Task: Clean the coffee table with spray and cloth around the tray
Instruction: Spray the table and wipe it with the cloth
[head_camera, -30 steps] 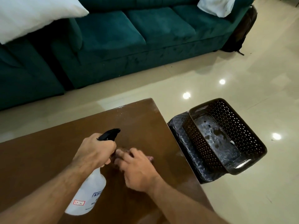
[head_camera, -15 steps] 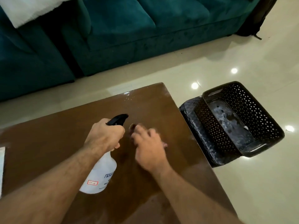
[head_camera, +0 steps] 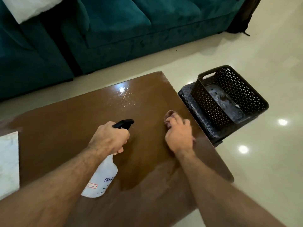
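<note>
My right hand (head_camera: 178, 136) has slid away from the bottle toward the surface's (head_camera: 65, 128) right edge, fingers curled on a small brownish cloth (head_camera: 169, 114) pressed to the wood. My left hand (head_camera: 109, 138) grips the spray bottle (head_camera: 101, 177) by its black trigger head, bottle tilted, nozzle pointing ahead. Wet droplets (head_camera: 124, 97) glisten near the far corner. A black basket (head_camera: 229, 95) sits on the floor just beside the edge.
</note>
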